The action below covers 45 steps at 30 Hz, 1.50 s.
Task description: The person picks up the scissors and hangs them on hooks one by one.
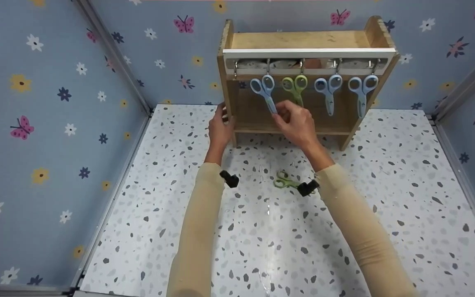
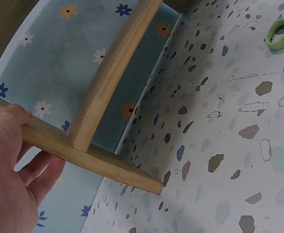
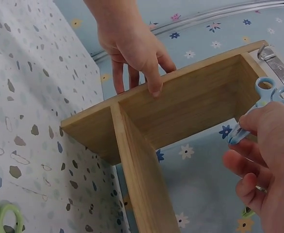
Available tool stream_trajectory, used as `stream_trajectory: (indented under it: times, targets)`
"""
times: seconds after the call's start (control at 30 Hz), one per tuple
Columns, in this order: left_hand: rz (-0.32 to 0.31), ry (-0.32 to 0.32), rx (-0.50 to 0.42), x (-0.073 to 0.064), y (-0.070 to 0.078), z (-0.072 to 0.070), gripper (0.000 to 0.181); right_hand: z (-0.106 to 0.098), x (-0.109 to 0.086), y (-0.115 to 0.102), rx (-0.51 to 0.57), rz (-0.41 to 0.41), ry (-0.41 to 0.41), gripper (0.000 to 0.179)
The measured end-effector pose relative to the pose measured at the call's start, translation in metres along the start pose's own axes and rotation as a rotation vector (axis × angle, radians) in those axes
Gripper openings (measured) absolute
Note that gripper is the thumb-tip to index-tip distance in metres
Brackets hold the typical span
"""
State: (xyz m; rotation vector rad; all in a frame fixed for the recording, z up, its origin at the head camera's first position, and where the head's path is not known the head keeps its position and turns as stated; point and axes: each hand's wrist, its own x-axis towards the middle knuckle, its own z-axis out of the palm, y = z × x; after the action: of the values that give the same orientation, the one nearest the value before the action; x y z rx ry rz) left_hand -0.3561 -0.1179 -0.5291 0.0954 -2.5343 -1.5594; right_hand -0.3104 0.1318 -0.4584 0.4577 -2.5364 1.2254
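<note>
My left hand [image 1: 220, 131] grips the left side panel [image 2: 100, 165] of a wooden rack [image 1: 287, 40], low down, with the thumb on one face and fingers on the other. With thumb and fingertips my right hand [image 1: 300, 125] pinches the blade end of blue-handled scissors [image 1: 268, 94]. Their handle loops sit up at the second hook [image 1: 268, 66] from the left, and they hang tilted. Just behind the right hand hang green scissors [image 1: 295, 86]. Two more blue pairs, the middle-right scissors [image 1: 329, 93] and the far-right scissors [image 1: 362, 94], hang from hooks further right.
The leftmost hook [image 1: 236, 70] on the white rail [image 1: 309, 53] carries nothing. On the speckled tabletop [image 1: 254, 231] another pair of green scissors [image 1: 283, 180] lies near the right wrist camera [image 1: 306, 188]. Flower-patterned walls [image 1: 56, 156] stand behind the rack and at both sides.
</note>
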Motion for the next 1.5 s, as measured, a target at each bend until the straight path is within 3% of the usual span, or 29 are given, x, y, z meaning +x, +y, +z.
stream_trajectory:
  times: [0.4, 1.13, 1.5]
  targets:
    - [0.046, 0.019, -0.012, -0.001, 0.000, 0.000, 0.057, 0.004, -0.002, -0.002, 0.013, 0.030, -0.023, 0.024]
    - [0.022, 0.005, -0.021, 0.000, -0.001, 0.000, 0.059, 0.002, -0.006, 0.005, 0.014, 0.059, -0.043, 0.035]
    - [0.020, 0.013, -0.004, 0.000, -0.001, 0.001, 0.057, 0.000, -0.009, 0.013, -0.013, 0.018, -0.023, 0.035]
